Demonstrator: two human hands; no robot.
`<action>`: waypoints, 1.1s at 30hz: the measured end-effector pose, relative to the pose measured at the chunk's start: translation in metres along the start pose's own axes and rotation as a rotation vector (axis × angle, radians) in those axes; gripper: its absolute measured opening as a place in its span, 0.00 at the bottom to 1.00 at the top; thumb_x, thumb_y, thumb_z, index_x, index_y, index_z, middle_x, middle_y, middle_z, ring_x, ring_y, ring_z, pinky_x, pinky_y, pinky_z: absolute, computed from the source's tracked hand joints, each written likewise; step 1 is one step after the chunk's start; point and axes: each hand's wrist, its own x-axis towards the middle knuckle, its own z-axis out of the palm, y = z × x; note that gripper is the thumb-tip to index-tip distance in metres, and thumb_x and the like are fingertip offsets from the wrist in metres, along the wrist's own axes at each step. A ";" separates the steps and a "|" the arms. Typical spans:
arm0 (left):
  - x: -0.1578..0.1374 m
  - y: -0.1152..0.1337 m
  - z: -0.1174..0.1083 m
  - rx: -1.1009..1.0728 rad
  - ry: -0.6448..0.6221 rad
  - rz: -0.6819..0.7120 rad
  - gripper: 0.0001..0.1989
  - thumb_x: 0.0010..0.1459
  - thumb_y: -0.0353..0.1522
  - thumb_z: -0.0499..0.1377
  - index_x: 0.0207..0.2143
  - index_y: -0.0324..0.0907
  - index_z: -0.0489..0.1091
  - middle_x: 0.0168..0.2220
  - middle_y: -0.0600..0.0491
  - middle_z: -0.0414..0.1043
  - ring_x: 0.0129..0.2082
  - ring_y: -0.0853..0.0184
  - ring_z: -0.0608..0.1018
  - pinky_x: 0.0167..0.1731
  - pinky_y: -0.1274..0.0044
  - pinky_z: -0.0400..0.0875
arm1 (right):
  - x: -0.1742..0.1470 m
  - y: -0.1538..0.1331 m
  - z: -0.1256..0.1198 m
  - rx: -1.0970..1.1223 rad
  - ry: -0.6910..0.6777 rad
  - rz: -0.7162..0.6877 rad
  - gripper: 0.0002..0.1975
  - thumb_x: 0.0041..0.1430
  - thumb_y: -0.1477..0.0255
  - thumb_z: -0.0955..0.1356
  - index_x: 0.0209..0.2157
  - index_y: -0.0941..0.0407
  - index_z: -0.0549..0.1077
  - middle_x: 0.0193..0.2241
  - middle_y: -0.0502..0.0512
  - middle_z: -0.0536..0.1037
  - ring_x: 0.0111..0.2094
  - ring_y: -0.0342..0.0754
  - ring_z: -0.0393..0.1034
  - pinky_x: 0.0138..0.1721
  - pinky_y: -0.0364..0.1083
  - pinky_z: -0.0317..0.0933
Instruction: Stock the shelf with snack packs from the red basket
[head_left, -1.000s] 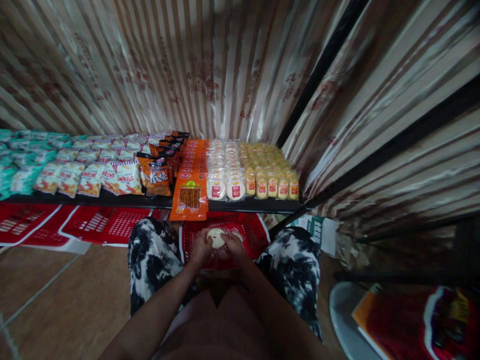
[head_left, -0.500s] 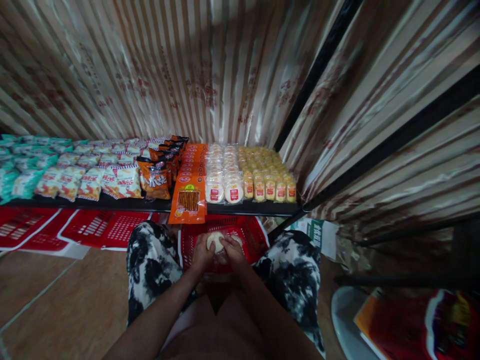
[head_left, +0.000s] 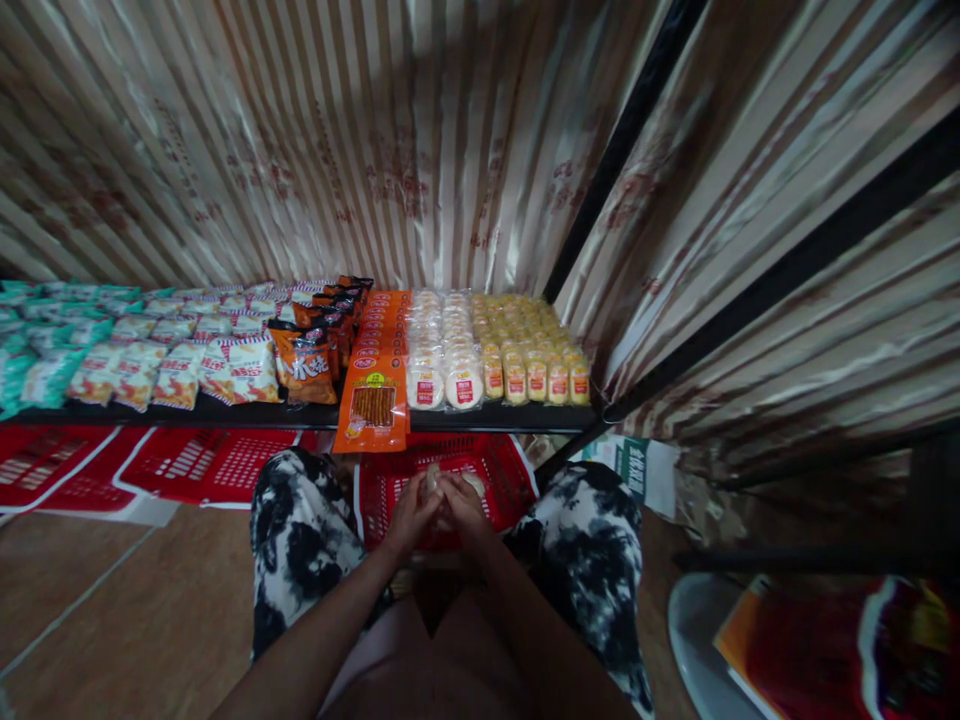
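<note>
My left hand [head_left: 412, 508] and my right hand [head_left: 461, 500] meet over a red plastic basket [head_left: 510, 470] between my knees. Both are closed on a round white packaged cake [head_left: 432, 478], now turned nearly edge-on and partly hidden by my fingers. Under my right hand, another pale round packet [head_left: 474, 484] shows inside the basket. Just beyond, on the black shelf, stand rows of similar white round cakes [head_left: 464, 384] in clear wrappers with red labels.
Small yellow packaged cakes [head_left: 536, 375] fill the shelf's right end. Left of the white cakes come an orange snack packet [head_left: 373, 410], orange-black bags [head_left: 304, 365], white bags [head_left: 240, 368] and green bags [head_left: 54, 375]. More red baskets [head_left: 217, 465] lie below. A black post [head_left: 622, 150] rises at right.
The white cake has been tilted from showing its round face to nearly edge-on. My hands have drawn closer together around it.
</note>
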 end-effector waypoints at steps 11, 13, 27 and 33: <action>0.001 0.010 -0.002 -0.300 0.057 -0.052 0.29 0.41 0.39 0.66 0.47 0.38 0.67 0.44 0.45 0.73 0.44 0.59 0.74 0.45 0.72 0.66 | -0.002 0.003 -0.002 0.006 -0.097 0.025 0.23 0.36 0.55 0.71 0.34 0.54 0.73 0.24 0.50 0.76 0.23 0.44 0.69 0.25 0.43 0.63; 0.000 0.013 -0.003 -0.378 0.072 -0.103 0.29 0.39 0.38 0.67 0.45 0.38 0.69 0.41 0.47 0.75 0.42 0.60 0.75 0.43 0.73 0.68 | 0.000 0.005 -0.003 -0.015 -0.100 0.012 0.23 0.36 0.56 0.71 0.35 0.54 0.73 0.24 0.50 0.76 0.23 0.44 0.69 0.25 0.43 0.63; 0.000 0.018 -0.005 -0.617 -0.032 -0.282 0.20 0.34 0.33 0.63 0.34 0.35 0.73 0.29 0.49 0.76 0.27 0.65 0.76 0.28 0.77 0.67 | 0.004 0.005 -0.011 -0.353 -0.042 -0.208 0.16 0.46 0.68 0.64 0.39 0.53 0.73 0.34 0.54 0.78 0.33 0.48 0.72 0.39 0.49 0.66; -0.003 0.023 -0.017 -0.366 -0.205 -0.297 0.16 0.39 0.38 0.62 0.30 0.36 0.73 0.25 0.51 0.75 0.24 0.66 0.74 0.26 0.78 0.65 | -0.007 -0.024 -0.022 -0.993 -0.258 -0.498 0.32 0.46 0.76 0.65 0.56 0.52 0.62 0.57 0.56 0.64 0.56 0.51 0.58 0.56 0.52 0.51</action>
